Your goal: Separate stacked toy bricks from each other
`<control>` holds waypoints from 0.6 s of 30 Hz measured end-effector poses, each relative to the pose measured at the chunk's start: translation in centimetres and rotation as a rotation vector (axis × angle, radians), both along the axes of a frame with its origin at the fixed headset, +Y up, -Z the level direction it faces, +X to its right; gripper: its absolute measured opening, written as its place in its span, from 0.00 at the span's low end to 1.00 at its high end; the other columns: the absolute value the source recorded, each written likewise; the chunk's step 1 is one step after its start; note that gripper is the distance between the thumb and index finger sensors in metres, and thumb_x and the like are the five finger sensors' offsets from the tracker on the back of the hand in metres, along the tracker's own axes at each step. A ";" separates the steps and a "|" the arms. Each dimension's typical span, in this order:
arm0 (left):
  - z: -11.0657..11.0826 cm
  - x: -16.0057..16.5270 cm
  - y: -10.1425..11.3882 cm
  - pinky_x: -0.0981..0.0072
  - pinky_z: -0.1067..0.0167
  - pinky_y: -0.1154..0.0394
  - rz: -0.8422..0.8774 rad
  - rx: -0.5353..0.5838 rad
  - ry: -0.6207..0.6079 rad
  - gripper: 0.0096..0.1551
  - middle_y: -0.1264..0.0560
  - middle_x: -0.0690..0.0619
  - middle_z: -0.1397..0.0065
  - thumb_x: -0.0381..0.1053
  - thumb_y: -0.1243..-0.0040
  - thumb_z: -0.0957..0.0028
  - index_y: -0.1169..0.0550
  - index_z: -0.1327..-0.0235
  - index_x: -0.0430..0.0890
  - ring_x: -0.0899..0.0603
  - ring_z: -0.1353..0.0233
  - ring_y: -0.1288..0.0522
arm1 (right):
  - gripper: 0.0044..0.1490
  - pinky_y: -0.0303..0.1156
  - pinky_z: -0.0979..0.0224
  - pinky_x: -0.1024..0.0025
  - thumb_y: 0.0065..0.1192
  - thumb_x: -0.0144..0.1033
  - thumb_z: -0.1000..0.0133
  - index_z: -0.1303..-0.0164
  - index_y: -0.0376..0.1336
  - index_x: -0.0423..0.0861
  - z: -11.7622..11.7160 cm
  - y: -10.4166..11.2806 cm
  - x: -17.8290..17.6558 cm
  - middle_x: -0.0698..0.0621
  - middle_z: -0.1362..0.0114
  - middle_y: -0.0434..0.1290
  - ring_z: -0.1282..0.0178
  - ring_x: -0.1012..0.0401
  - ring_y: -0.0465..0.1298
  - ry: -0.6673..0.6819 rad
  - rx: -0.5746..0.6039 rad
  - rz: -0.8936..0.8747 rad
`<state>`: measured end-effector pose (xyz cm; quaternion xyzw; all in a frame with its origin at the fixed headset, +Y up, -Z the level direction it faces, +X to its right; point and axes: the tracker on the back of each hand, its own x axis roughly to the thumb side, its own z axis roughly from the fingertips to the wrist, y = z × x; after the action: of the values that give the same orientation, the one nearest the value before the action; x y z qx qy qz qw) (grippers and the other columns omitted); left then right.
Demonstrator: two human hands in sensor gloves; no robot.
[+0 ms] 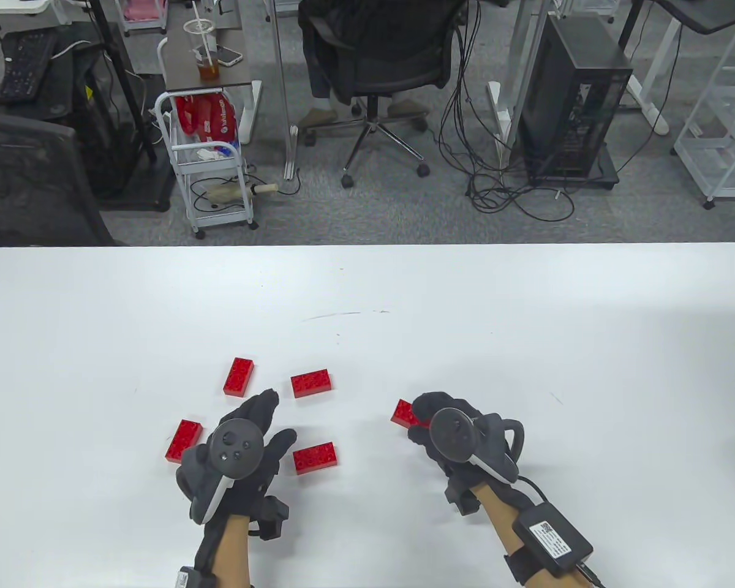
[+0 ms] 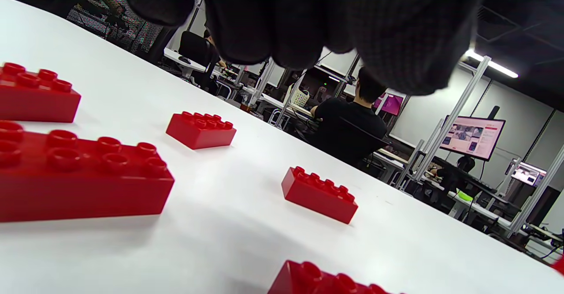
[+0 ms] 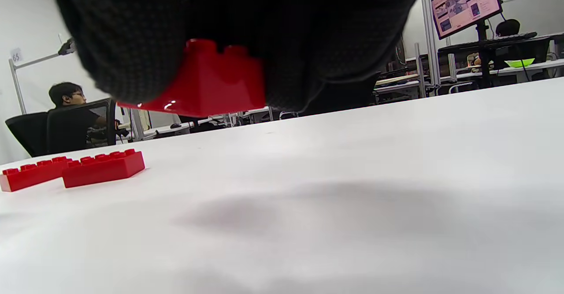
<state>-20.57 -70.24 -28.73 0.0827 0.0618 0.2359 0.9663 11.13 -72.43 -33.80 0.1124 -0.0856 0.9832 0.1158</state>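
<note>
Four single red bricks lie on the white table (image 1: 367,294) around my left hand: one at the far left (image 1: 239,376), one at the far middle (image 1: 311,383), one left of the hand (image 1: 183,440), one right of it (image 1: 314,457). My left hand (image 1: 272,416) hovers among them, fingers spread, holding nothing; its wrist view shows loose bricks (image 2: 201,129) (image 2: 319,194) (image 2: 83,175) below the fingers (image 2: 282,20). My right hand (image 1: 419,416) grips a red brick (image 1: 402,413), held just above the table in the right wrist view (image 3: 211,82). Its far side is hidden by the fingers.
The table's far edge (image 1: 367,246) borders an office floor with a chair (image 1: 380,67) and a cart (image 1: 211,165). Two bricks (image 3: 103,167) lie to the left in the right wrist view.
</note>
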 end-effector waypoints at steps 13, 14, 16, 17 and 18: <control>-0.3 -0.6 0.0 0.44 0.25 0.32 0.075 0.003 -0.032 0.44 0.27 0.55 0.20 0.64 0.32 0.58 0.30 0.23 0.59 0.42 0.23 0.26 | 0.34 0.82 0.35 0.60 0.75 0.51 0.55 0.38 0.65 0.59 -3.8 -1.0 -5.5 0.54 0.30 0.78 0.39 0.58 0.86 -0.043 -0.082 0.182; -0.2 -0.6 0.0 0.44 0.25 0.32 0.080 0.006 -0.033 0.44 0.27 0.56 0.20 0.64 0.32 0.58 0.30 0.23 0.59 0.42 0.23 0.26 | 0.34 0.82 0.35 0.59 0.75 0.51 0.55 0.38 0.65 0.59 -3.9 -1.2 -5.6 0.54 0.30 0.78 0.39 0.58 0.86 -0.049 -0.087 0.191; -0.2 -0.8 0.1 0.44 0.25 0.31 0.093 0.008 -0.033 0.44 0.27 0.55 0.20 0.64 0.32 0.58 0.30 0.23 0.59 0.42 0.23 0.26 | 0.34 0.82 0.35 0.59 0.75 0.51 0.56 0.39 0.66 0.59 -4.2 -1.5 -6.1 0.54 0.31 0.78 0.39 0.58 0.86 -0.051 -0.095 0.215; -0.2 -0.8 0.1 0.44 0.25 0.32 0.094 0.009 -0.033 0.44 0.27 0.55 0.20 0.64 0.32 0.58 0.29 0.23 0.59 0.42 0.23 0.26 | 0.34 0.82 0.35 0.59 0.75 0.51 0.56 0.39 0.66 0.59 -4.3 -1.7 -6.2 0.54 0.31 0.78 0.39 0.58 0.86 -0.056 -0.100 0.225; -0.2 -0.8 0.1 0.44 0.25 0.32 0.092 0.009 -0.032 0.44 0.27 0.55 0.20 0.64 0.32 0.58 0.30 0.23 0.59 0.42 0.23 0.26 | 0.33 0.82 0.36 0.59 0.75 0.51 0.56 0.39 0.66 0.59 -4.4 -1.9 -6.3 0.54 0.31 0.78 0.40 0.58 0.86 -0.054 -0.106 0.232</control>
<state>-21.38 -70.13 -28.91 0.0803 0.0488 0.2815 0.9549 4.84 -74.36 -38.18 0.0889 -0.0228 0.9958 0.0047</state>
